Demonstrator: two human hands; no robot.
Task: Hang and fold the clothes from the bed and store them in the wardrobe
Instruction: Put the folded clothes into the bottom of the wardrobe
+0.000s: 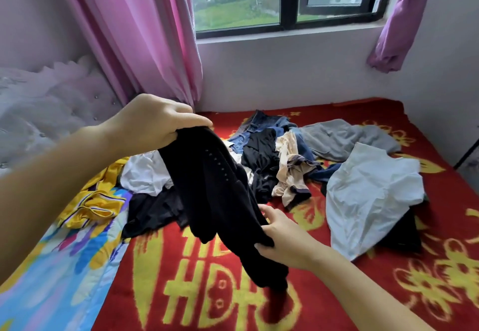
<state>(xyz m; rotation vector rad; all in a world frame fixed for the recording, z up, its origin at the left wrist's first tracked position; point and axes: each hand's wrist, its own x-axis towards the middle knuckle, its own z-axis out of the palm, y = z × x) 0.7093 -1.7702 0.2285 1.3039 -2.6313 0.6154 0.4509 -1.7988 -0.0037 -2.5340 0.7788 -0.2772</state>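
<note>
Presently the left hand [153, 120] grips the top of a black garment [220, 201], lifted over the bed [337, 291]; the right hand [280, 240] pinches its lower edge. Risk: its free end trails low and may drag the black piece [153, 211] beneath from the clothes pile [272, 159], tangling the fold.

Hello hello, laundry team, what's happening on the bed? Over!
Left hand grips black garment at top, right hand pinches its lower edge. Garment lifted over clothes pile. Nothing blocking.
</note>
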